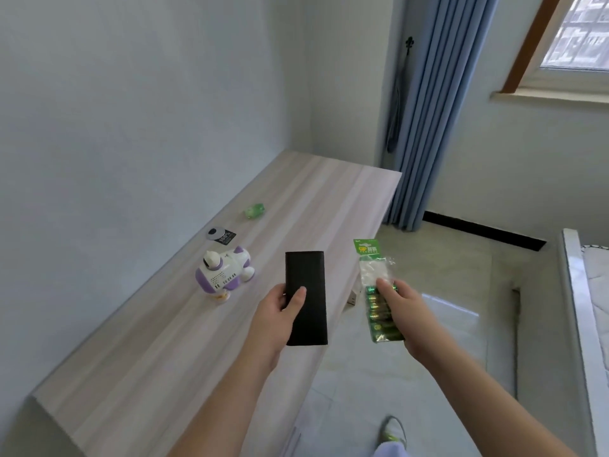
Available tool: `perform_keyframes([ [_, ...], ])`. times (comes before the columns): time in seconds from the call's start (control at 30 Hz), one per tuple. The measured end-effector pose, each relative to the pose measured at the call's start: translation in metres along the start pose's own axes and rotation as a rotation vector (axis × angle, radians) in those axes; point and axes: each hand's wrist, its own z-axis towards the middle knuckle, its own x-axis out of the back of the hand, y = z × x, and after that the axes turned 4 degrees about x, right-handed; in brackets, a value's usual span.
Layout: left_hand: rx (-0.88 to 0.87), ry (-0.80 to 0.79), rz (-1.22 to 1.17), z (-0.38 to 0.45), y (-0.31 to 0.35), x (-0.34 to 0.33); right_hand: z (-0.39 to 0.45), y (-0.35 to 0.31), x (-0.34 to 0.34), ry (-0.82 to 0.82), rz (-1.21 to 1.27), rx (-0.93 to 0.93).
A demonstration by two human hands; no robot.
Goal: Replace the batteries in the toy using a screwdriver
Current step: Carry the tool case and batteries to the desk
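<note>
Two hands are loaded: your left hand (276, 311) grips a flat black case (305, 297) with the thumb pressed across its face, held over the desk (164, 341), while your right hand (403, 308) curls its fingers (384, 286) round a green blister pack of batteries (379, 291) just off the desk's edge. Lying on the desk ahead and to the left of your left fingers is the white and purple toy (224, 270), well apart from both hands. Beyond it sit a small black and silver item (220, 234) and a green translucent object (254, 211).
</note>
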Motion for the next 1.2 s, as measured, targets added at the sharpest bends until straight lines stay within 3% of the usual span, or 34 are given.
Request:
perform_keyframes([
  [0.43, 0.226, 0.136, -0.287, 0.095, 0.016, -0.075, 0.159, -0.036, 0.048, -0.181, -0.086, -0.057],
  [0.93, 0.387, 0.232, -0.356, 0.144, -0.057, -0.001, 0.240, -0.009, -0.070, -0.424, -0.369, -0.120],
  [1.2, 0.536, 0.411, -0.567, 0.152, -0.111, 0.008, 0.269, 0.027, -0.121, -0.483, -0.550, -0.153],
])
